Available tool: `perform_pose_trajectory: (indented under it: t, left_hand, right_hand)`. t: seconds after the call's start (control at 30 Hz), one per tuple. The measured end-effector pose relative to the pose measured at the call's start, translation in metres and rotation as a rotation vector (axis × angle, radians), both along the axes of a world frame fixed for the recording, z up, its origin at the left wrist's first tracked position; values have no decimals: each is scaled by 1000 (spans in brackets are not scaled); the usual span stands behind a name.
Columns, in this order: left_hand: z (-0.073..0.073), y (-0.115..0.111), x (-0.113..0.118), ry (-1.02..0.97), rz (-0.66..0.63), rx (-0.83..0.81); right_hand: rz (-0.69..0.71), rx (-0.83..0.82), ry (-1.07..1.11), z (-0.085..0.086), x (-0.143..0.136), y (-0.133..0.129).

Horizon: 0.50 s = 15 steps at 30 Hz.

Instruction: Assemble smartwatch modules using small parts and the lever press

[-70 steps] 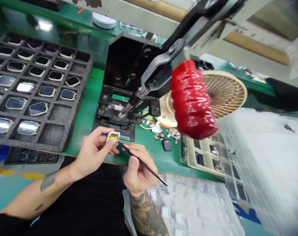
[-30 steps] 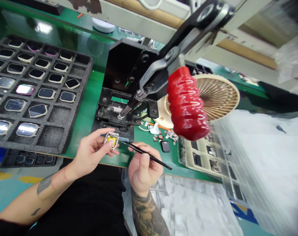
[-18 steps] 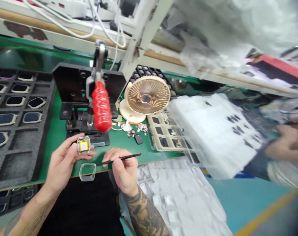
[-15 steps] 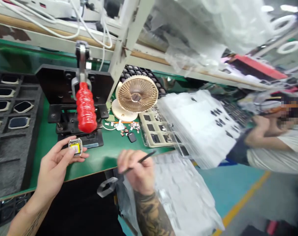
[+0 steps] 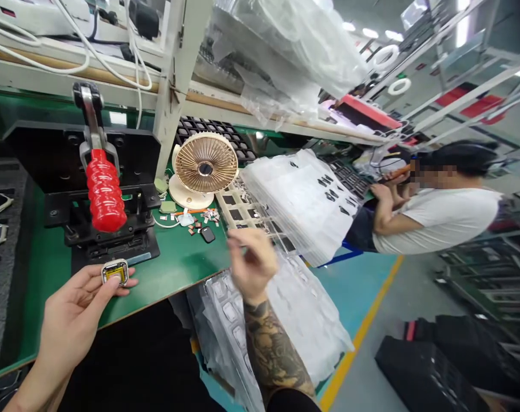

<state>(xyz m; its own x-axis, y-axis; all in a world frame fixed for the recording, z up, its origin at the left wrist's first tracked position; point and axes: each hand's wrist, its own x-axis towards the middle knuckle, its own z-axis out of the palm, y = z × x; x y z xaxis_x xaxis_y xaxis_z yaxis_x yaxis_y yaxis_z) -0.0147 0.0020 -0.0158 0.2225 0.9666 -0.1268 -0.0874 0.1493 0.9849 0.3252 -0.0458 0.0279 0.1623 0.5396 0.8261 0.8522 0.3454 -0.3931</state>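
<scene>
My left hand (image 5: 77, 303) is closed around a small smartwatch case (image 5: 114, 273), with the thumb lying on its yellow inner part. It is held over the green bench's front edge, just in front of a black press (image 5: 114, 240) with a red ribbed handle (image 5: 105, 191). My right hand (image 5: 254, 266) is raised off the bench, in front of a compartment tray (image 5: 231, 212). Motion smears its fingers, and I cannot make out anything in them. A small black rounded piece (image 5: 207, 234) lies on the bench to the left of that hand.
A beige fan (image 5: 205, 166) stands behind scattered small parts (image 5: 199, 222). White sheets with black pieces (image 5: 302, 194) overhang the bench at the right. Plastic-wrapped trays (image 5: 302, 315) are stacked below. A foam tray (image 5: 11, 274) lies at the left. A co-worker (image 5: 431, 212) sits farther right.
The view has swung to the right. The dark thin stick held in my right hand and the clear curled strip below it no longer show. My left hand keeps the smartwatch case.
</scene>
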Motion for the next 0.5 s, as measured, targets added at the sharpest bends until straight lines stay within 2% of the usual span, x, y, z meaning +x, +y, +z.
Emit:
perform_pose_trajectory:
  t: [0.07, 0.1, 0.17, 0.27, 0.33, 0.37, 0.4, 0.43, 0.5]
  left_hand:
    - [1, -1, 0, 17, -7, -4]
    - [2, -1, 0, 28, -11, -7]
    - [5, -2, 0, 49, -9, -8]
    - [7, -4, -1, 68, -29, 10]
    - [7, -5, -2, 75, -56, 25]
    - [7, -5, -2, 79, -65, 27]
    - [6, -5, -2, 83, -70, 27]
    - [5, -5, -3, 84, -72, 28]
    - [2, -5, -3, 82, -78, 35]
  right_hand:
    - [233, -193, -286, -15, -30, 1]
    - [298, -282, -420, -21, -40, 4]
    - [323, -442, -599, -30, -49, 12]
    - [355, -589, -584, -30, -38, 18]
    - [347, -585, -479, -18, -15, 17]
    - [283, -583, -437, -8, 1, 18]
    - [161, -612, -420, 3, 18, 19]
    - [9, -658, -419, 15, 37, 24]
    - [-354, -859, -486, 37, 75, 39]
